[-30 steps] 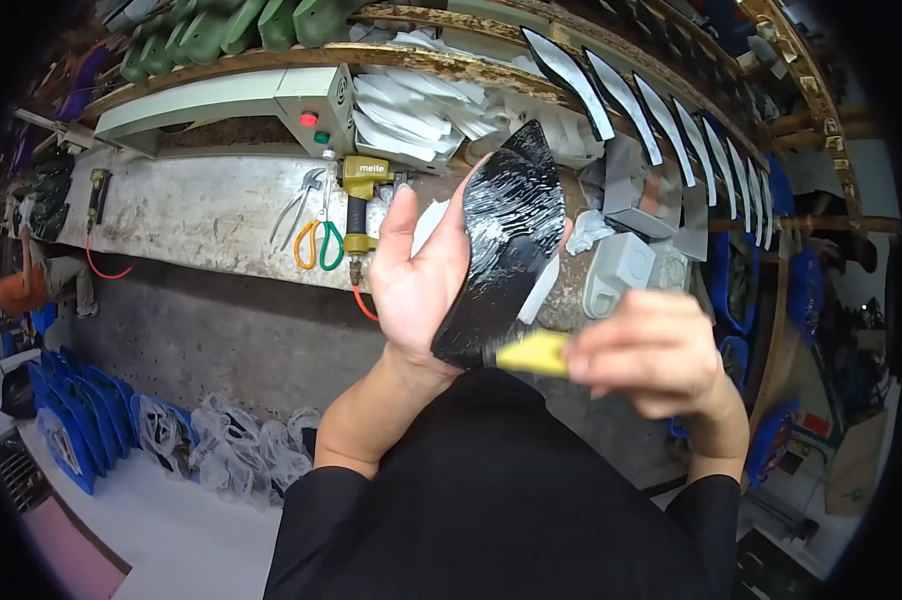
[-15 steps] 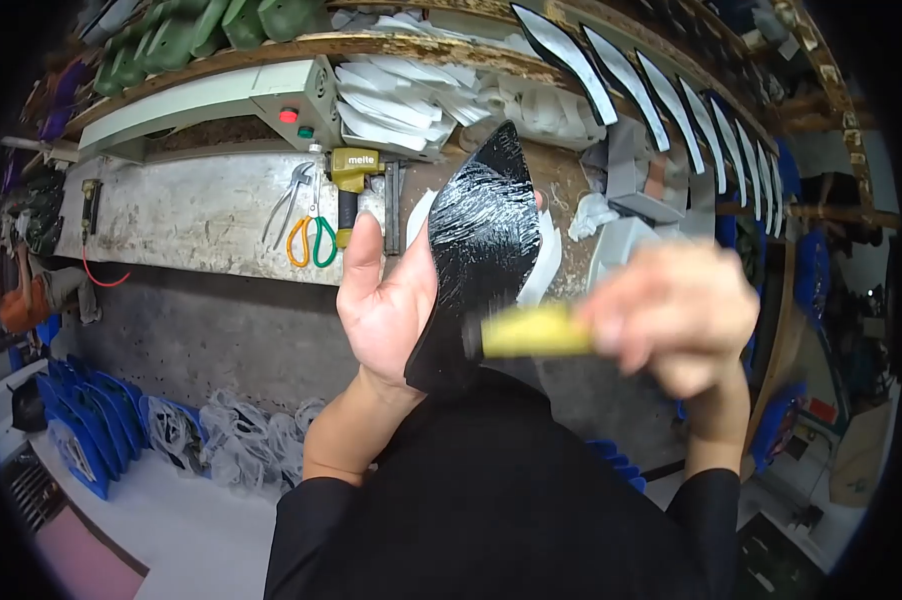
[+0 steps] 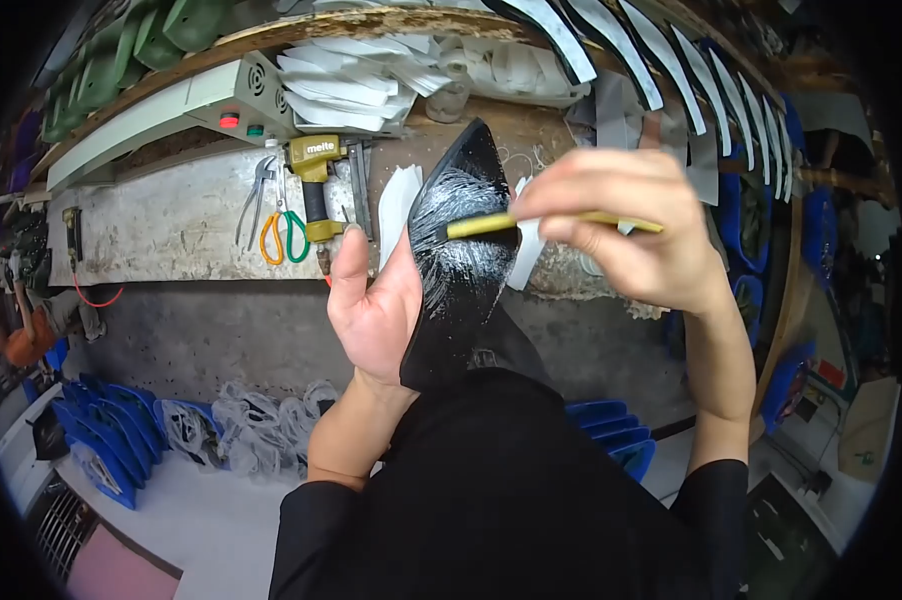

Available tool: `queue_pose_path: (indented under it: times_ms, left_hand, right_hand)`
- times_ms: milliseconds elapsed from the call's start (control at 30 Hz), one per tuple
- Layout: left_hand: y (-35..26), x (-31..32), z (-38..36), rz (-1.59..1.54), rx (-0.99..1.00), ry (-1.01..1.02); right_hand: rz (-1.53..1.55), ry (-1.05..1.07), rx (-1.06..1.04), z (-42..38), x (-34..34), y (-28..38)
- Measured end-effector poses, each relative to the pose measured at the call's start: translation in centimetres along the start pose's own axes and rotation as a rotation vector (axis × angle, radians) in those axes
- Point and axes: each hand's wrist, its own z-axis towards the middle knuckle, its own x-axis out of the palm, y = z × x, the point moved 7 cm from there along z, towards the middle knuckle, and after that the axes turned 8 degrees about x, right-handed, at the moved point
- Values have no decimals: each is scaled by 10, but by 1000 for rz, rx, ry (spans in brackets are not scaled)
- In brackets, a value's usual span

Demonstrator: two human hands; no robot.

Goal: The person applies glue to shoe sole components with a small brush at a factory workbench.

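Note:
A black, pointed, curved piece stands against my left hand, its upper face streaked with a shiny whitish coating. My left palm supports it from the left, the thumb pointing up and apart, the other fingers hidden behind the piece. Pinched in my right hand is a thin yellow brush, whose dark tip touches the coated face near its left edge. White cut pieces lie on the bench behind the black piece.
On the bench lie pliers, scissors and a yellow-black nail gun. Black-edged white pieces hang along the upper right shelf. Blue pieces stand at lower left. Another person is at far left.
My right hand has moved up and slightly left, carrying the brush from the lower right edge onto the coated face. The brush now shows its narrow side. The camera view has shifted slightly.

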Motion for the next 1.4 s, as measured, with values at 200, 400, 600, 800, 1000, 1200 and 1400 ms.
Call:
queue_pose_path:
  times_ms: [200,400,600,800,1000,1200,1400]
  left_hand:
    - [22,-38,18,-70,31,-77]
    - [65,-153,67,109,-15,4]
    - [102,-237,91,75,-39,-147]
    - [94,-256,91,122,48,-177]
    - [77,-242,82,131,119,-170]
    - [67,-105,34,214,216,72]
    - [51,-31,25,227,281,224]
  right_hand:
    - [293,150,124,-87,20,-56]
    - [671,-739,1067,-244,69,-256]
    - [788,-945,1102,-246,138,-310]
    - [514,-827,1135,-231,147,-339]
    - [853,-959,1020,-218,108,-298]
    - [1377,-634,693,-178,35,-157]
    - [1348,-482,661,-131,7,-119]
